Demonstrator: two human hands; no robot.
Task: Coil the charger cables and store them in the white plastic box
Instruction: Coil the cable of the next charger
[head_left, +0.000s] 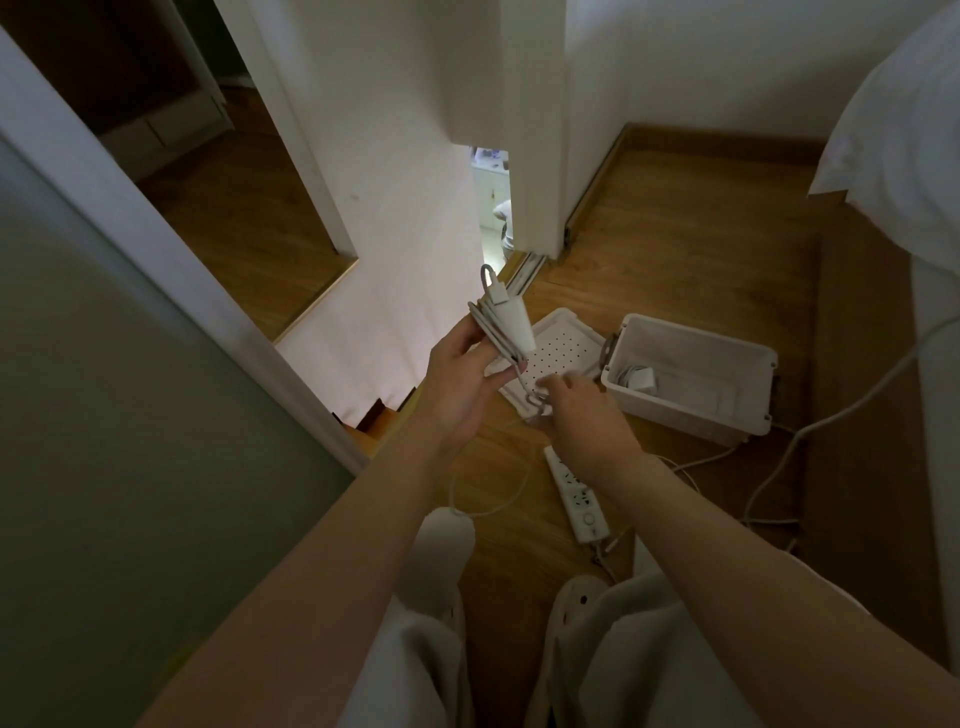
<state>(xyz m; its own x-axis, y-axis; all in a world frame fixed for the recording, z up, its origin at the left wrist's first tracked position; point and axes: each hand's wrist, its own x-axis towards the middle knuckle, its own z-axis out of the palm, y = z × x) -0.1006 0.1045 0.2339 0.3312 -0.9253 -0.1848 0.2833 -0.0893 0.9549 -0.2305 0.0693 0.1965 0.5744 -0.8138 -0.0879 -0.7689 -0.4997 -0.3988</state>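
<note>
above the open white plastic box (691, 376), left hand (462, 384) fingers clasp a coiled white charger cable (501, 327); right hand (582, 415) fingers pinch its loose end.

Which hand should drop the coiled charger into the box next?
Left, probably. The left hand grips the charger and its coil; the right hand only pinches the loose cable end. The open white box lies right of both.
</note>
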